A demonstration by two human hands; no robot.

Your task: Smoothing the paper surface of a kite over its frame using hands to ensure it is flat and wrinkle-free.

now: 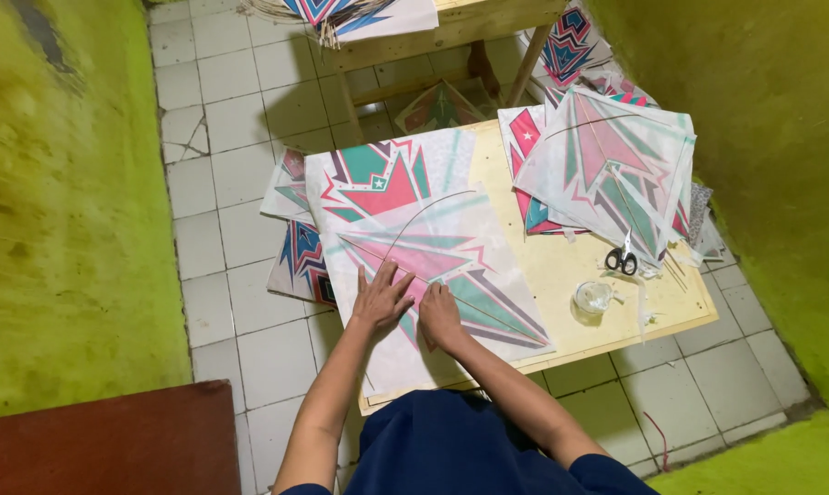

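Thin, translucent kite paper (433, 266) spread flat on a pale wooden table (561, 275), printed with sharp pink, teal and dark-edged arrow shapes. Crossed by slender bamboo sticks (414, 225) — one straight along the sheet, one bowed in an arc above it. Pressed down near its lower middle by the left hand (380, 298), fingers splayed, palm flat on the paper, clasping nothing. Just beside it, the right hand (439, 316), fingers curled down onto the sheet along the straight stick; whether anything is pinched beneath them cannot be told. Both hands touching the paper, close together, almost meeting.

Under the top sheet, more printed sheets of the same kind, overhanging the table's left edge above a white tiled floor (222, 183). At the table's far right, a loose stack of finished kites (607, 165) — diamond-shaped, layered askew, same colours. Near the stack's lower corner, black-handled scissors (622, 258), and just below them a small clear glass jar (593, 298). Rough, mottled yellow-green walls on either side; a dark red-brown wooden surface (103, 445) at lower left.
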